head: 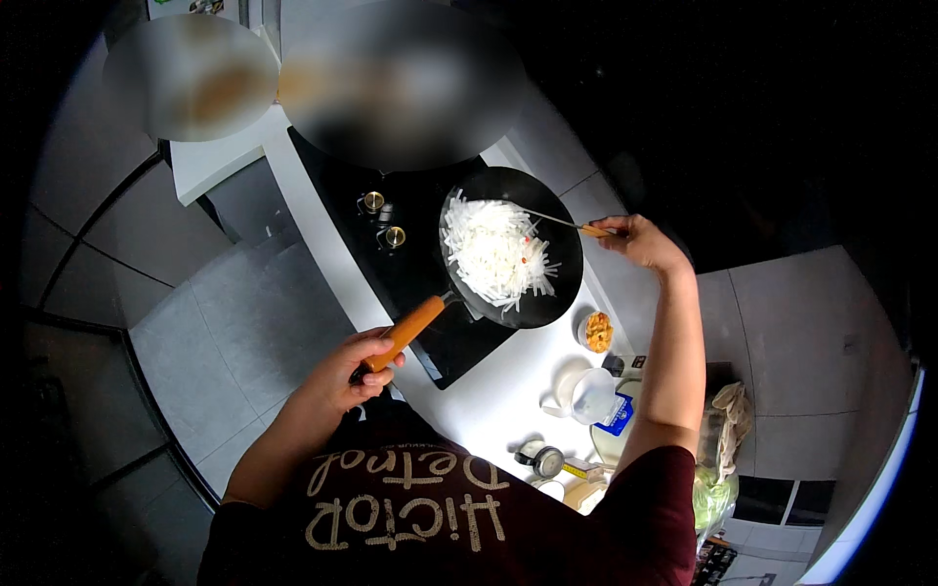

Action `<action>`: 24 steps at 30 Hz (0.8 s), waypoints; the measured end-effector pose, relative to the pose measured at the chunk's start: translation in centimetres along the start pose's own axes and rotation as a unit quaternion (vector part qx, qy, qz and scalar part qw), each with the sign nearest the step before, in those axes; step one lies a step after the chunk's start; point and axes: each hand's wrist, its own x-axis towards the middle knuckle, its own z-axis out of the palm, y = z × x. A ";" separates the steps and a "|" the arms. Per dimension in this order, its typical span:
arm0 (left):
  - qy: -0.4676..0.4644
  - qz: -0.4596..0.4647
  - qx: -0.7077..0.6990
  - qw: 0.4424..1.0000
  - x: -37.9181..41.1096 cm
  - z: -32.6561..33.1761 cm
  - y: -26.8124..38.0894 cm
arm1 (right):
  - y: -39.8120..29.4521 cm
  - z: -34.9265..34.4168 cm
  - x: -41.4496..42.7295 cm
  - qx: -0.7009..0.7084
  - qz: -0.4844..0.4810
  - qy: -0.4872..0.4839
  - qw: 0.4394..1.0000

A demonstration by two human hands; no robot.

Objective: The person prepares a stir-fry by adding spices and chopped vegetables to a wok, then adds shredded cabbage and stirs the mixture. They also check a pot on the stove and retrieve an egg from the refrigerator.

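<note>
A dark wok (564, 271) stands over the black cooktop (344, 212), holding a heap of white shredded vegetable (487, 245) with a few small red pieces in it. Around the wok's wooden handle (409, 331), my left hand (355, 373) is closed, at the near left side of the cooktop. On the wok's far right, my right hand (641, 242) grips a wooden-handled utensil (592, 231). Its thin metal shaft reaches over the wok's rim to the shreds; its working end is hidden among them.
Right of the wok, a small bowl of orange-brown food (599, 332) sits on the white counter (469, 410). Nearer are a translucent container (592, 395), a glass jar (547, 461) and a bagged green vegetable (712, 498). Two brass burner parts (396, 236) show left of the wok. Blurred patches hide the top.
</note>
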 end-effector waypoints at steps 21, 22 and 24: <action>-0.005 -0.017 -0.007 1.000 0.1 0.5 0.4 | -4.0 7.4 -16.0 -0.366 0.044 0.047 0.928; -0.003 -0.016 -0.006 1.000 0.0 0.5 0.4 | -3.8 8.2 -15.4 -0.351 0.054 0.055 0.933; 0.002 -0.013 -0.002 1.000 0.0 0.6 0.4 | -3.2 9.2 -15.0 -0.343 0.048 0.069 0.935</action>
